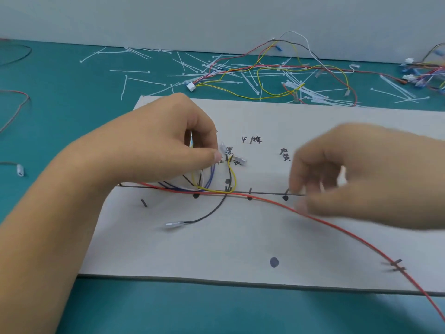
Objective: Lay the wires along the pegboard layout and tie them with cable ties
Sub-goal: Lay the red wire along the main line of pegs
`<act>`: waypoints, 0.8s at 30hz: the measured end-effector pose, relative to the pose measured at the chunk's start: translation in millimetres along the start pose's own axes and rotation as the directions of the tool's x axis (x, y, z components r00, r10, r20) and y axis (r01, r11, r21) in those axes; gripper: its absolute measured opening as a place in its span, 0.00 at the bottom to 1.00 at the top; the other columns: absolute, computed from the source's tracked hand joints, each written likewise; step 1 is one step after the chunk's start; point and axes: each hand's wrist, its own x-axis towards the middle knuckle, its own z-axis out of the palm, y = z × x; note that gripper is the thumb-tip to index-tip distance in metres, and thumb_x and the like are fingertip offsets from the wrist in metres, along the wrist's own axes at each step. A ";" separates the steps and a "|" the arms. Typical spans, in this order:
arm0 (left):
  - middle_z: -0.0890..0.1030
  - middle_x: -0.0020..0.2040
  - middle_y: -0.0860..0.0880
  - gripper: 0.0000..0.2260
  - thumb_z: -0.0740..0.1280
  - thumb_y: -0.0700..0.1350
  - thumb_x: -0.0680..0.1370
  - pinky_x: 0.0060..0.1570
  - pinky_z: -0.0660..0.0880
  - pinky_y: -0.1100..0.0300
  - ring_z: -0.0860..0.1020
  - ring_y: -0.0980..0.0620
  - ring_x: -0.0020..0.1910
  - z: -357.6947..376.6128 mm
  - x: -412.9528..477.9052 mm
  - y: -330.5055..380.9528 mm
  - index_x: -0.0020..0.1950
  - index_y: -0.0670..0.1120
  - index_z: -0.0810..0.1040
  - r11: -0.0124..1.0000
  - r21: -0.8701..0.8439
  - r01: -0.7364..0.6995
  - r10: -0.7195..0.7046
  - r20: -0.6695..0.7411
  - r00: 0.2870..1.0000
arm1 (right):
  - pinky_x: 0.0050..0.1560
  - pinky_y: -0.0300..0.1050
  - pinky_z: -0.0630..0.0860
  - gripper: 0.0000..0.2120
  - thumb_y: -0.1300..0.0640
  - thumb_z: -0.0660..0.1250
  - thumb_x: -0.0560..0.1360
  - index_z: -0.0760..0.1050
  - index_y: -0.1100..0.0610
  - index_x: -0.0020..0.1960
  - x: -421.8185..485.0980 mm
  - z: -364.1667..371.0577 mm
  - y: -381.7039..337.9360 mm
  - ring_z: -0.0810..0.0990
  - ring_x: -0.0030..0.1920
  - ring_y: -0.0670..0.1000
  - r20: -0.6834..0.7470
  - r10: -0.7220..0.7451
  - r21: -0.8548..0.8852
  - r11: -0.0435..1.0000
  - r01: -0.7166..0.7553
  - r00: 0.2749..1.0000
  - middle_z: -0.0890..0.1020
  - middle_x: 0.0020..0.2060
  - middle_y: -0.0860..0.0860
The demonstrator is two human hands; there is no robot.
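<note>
Laying wires (232,175) on the board (240,247) by the front edge of the worktop (216,314), the left hand (154,145) is pinching a terminal (222,149) while the right hand (361,177), grip too blurred to tell, is hovering over the red wire (337,228), which likely needs seating between pegs (250,191) next

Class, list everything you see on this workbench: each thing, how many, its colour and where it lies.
flat white pegboard: one, white, table centre
teal table surface: one, teal, underneath
thin red wire: one, red, across board to lower right
thin black wire: one, black, board centre
thin yellow wire: one, yellow, looped above black wire
thin blue wires: few, blue, left of yellow loop
white plastic cable ties: many, white, scattered behind board
loose wire harnesses: several, mixed colours, behind board
left hand: one, pinching clear wire terminal
right hand: one, blurred, over board's right
</note>
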 end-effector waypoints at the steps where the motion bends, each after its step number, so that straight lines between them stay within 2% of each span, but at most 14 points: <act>1: 0.78 0.28 0.56 0.08 0.72 0.58 0.74 0.30 0.68 0.61 0.70 0.57 0.25 0.0 0.4 -0.3 0.39 0.55 0.84 1.000 0.000 -0.013 0.013 -0.015 1.000 | 0.36 0.41 0.76 0.23 0.29 0.65 0.55 0.76 0.31 0.50 -8.9 4.6 2.4 0.80 0.35 0.36 0.046 0.043 -0.049 0.998 -0.041 0.998 0.80 0.41 0.27; 3: 0.78 0.28 0.58 0.07 0.74 0.54 0.75 0.30 0.67 0.62 0.70 0.58 0.25 0.4 1.2 -0.4 0.39 0.55 0.84 1.000 0.001 -0.023 0.023 -0.031 0.999 | 0.35 0.41 0.77 0.29 0.26 0.62 0.51 0.72 0.29 0.53 -20.9 17.0 10.1 0.79 0.37 0.34 0.041 0.112 -0.093 0.990 -0.107 0.993 0.77 0.45 0.25; 4: 0.78 0.29 0.58 0.06 0.74 0.54 0.75 0.29 0.67 0.62 0.70 0.58 0.25 1.0 1.2 -0.4 0.39 0.55 0.85 1.000 -0.003 -0.026 0.025 -0.029 0.999 | 0.34 0.42 0.77 0.29 0.28 0.65 0.53 0.71 0.30 0.53 -24.2 23.3 15.1 0.78 0.38 0.33 0.011 0.122 -0.086 0.989 -0.120 0.993 0.75 0.46 0.24; 6: 0.78 0.29 0.58 0.04 0.75 0.56 0.72 0.27 0.68 0.66 0.70 0.58 0.25 1.2 0.8 0.5 0.40 0.57 0.85 0.999 -0.030 -0.038 0.037 -0.005 0.999 | 0.35 0.40 0.73 0.24 0.33 0.71 0.59 0.70 0.31 0.53 -27.6 30.5 21.4 0.75 0.46 0.31 -0.053 0.119 -0.080 0.989 -0.123 0.992 0.74 0.48 0.23; 8: 0.79 0.29 0.58 0.03 0.77 0.55 0.72 0.25 0.67 0.68 0.69 0.59 0.24 0.6 0.0 1.3 0.42 0.58 0.86 0.996 -0.072 -0.056 0.059 0.037 0.998 | 0.35 0.38 0.69 0.18 0.39 0.73 0.64 0.71 0.32 0.52 -28.9 32.3 23.0 0.73 0.50 0.31 -0.102 0.112 -0.089 0.989 -0.121 0.988 0.74 0.47 0.23; 10: 0.80 0.30 0.56 0.05 0.79 0.56 0.71 0.25 0.66 0.68 0.69 0.59 0.24 0.0 -0.6 1.8 0.43 0.58 0.86 0.993 -0.100 -0.070 0.077 0.069 0.995 | 0.34 0.37 0.70 0.13 0.44 0.73 0.68 0.74 0.33 0.50 -30.6 31.9 22.5 0.74 0.48 0.32 -0.109 0.120 -0.077 0.989 -0.129 0.987 0.76 0.44 0.24; 12: 0.79 0.29 0.57 0.07 0.76 0.59 0.68 0.25 0.66 0.69 0.69 0.59 0.24 -0.8 -0.6 1.5 0.43 0.60 0.86 0.990 -0.115 -0.081 0.091 0.082 0.992 | 0.35 0.37 0.71 0.10 0.45 0.72 0.71 0.74 0.34 0.49 -32.0 32.1 22.8 0.75 0.46 0.33 -0.096 0.127 -0.069 0.989 -0.134 0.987 0.77 0.43 0.26; 15: 0.77 0.27 0.58 0.06 0.73 0.59 0.68 0.26 0.66 0.68 0.69 0.60 0.25 -2.6 1.2 -0.5 0.43 0.61 0.86 0.987 -0.126 -0.102 0.111 0.066 0.992 | 0.42 0.43 0.75 0.06 0.45 0.68 0.75 0.71 0.36 0.49 -33.9 36.1 25.2 0.76 0.41 0.40 -0.123 0.141 -0.092 0.984 -0.153 0.982 0.79 0.39 0.41; 18: 0.76 0.27 0.58 0.06 0.73 0.59 0.69 0.26 0.66 0.70 0.70 0.59 0.25 -6.9 1.5 -3.2 0.44 0.63 0.86 0.986 -0.123 -0.114 0.122 0.067 0.990 | 0.45 0.47 0.75 0.05 0.45 0.64 0.78 0.68 0.40 0.47 -33.5 38.3 24.9 0.74 0.42 0.42 -0.147 0.155 -0.125 0.977 -0.173 0.977 0.75 0.39 0.41; 20: 0.80 0.31 0.60 0.11 0.72 0.64 0.67 0.29 0.70 0.68 0.72 0.60 0.26 -10.6 -1.8 -4.6 0.46 0.65 0.85 0.992 -0.097 -0.074 0.087 0.135 0.987 | 0.42 0.46 0.75 0.06 0.47 0.65 0.77 0.68 0.38 0.47 -31.8 35.7 24.6 0.75 0.40 0.42 -0.161 0.161 -0.072 0.982 -0.174 0.974 0.77 0.38 0.42; 22: 0.83 0.36 0.61 0.15 0.70 0.68 0.63 0.32 0.75 0.63 0.75 0.59 0.28 -15.5 -7.0 -5.4 0.48 0.68 0.84 0.998 -0.067 -0.013 0.027 0.208 0.978 | 0.36 0.40 0.72 0.08 0.49 0.67 0.76 0.70 0.37 0.47 -30.3 32.6 26.6 0.76 0.39 0.41 -0.189 0.154 -0.020 0.987 -0.161 0.970 0.80 0.37 0.41; 24: 0.84 0.39 0.61 0.18 0.71 0.69 0.61 0.32 0.77 0.61 0.76 0.59 0.28 -20.1 -9.9 -6.2 0.49 0.68 0.84 0.998 -0.056 0.012 0.002 0.238 0.971 | 0.30 0.35 0.67 0.11 0.52 0.68 0.75 0.71 0.36 0.48 -29.9 30.5 27.1 0.77 0.40 0.37 -0.183 0.140 0.013 0.990 -0.141 0.973 0.80 0.39 0.32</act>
